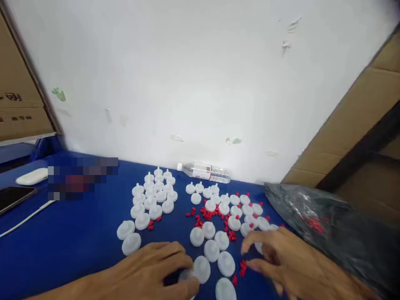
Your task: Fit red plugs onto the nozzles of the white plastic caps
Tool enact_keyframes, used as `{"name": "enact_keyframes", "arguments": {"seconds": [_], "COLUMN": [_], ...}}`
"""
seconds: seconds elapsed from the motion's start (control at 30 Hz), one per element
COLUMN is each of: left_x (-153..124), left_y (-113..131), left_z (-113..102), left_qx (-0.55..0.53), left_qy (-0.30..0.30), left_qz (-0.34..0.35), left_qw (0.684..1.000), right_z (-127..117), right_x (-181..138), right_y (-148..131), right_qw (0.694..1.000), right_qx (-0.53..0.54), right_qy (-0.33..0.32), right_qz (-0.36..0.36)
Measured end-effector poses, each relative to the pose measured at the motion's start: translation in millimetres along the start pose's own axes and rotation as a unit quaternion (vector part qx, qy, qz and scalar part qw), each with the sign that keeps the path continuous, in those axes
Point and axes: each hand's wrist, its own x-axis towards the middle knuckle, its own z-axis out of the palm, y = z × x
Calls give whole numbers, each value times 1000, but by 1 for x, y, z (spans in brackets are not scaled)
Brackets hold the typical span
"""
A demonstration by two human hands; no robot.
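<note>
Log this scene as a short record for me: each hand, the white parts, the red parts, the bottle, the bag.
Left hand: fingers and thumb around a white disc
Right hand: open, close to loose red pieces
White parts: round, many with raised tips; one cluster left of center, others center and right
Red parts: mostly center and right; several clumped together
Bottle: clear, on its side near the wall
Bag: dark plastic, right side, red visible
Surface: blue

- White discs [211, 250]: over forty are showing
- Red pieces [208, 215]: dozens are showing
- Bottle [203, 171]: one is lying
- Phone [14, 198]: one is lying
- Plastic bag [292, 204]: one is lying
</note>
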Motion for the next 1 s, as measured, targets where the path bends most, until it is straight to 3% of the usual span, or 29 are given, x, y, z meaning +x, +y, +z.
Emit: {"name": "enact_keyframes", "arguments": {"seconds": [0.1, 0.2, 0.5, 0.73, 0.83, 1.0], "left_x": [-1, 0, -4, 0, -1, -3], "left_y": [0, 1, -1, -4, -5, -6], "left_z": [-3, -4, 4, 3, 5, 6], "left_qx": [5, -15, -22, -31, -4, 14], "left_qy": [25, 59, 91, 123, 122, 133], "left_qz": [-14, -31, -99, -93, -114, -109], "left_qw": [1000, 998, 991, 988, 986, 985], "right_z": [2, 6, 23, 4, -6, -2], "right_x": [3, 6, 1, 3, 0, -6], "right_y": [6, 7, 14, 3, -9, -28], "right_qw": [997, 994, 992, 996, 986, 920], "right_qx": [-21, -22, 21, 0, -9, 39], "right_qy": [8, 19, 100, 67, 99, 240], "right_qz": [-80, -107, -76, -54, -131, -306]}}
